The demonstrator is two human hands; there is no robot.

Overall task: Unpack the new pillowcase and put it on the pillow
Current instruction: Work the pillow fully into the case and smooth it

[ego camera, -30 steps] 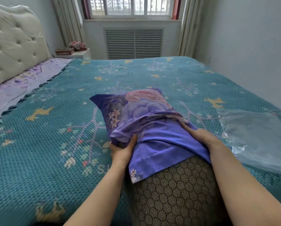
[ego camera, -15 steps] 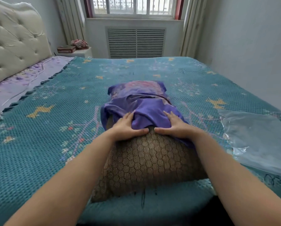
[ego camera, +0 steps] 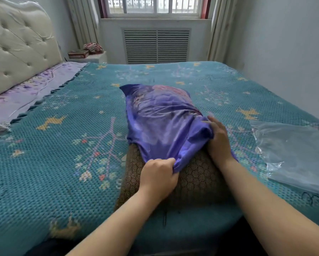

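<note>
Pillowcase (ego camera: pixel 160 119) lengthwise toward window, opening facing person.

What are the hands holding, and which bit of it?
Both grip the purple pillowcase at its open end: the left hand pinches the hem's near edge, and the right hand holds the hem's right side, over the brown pillow.
</note>
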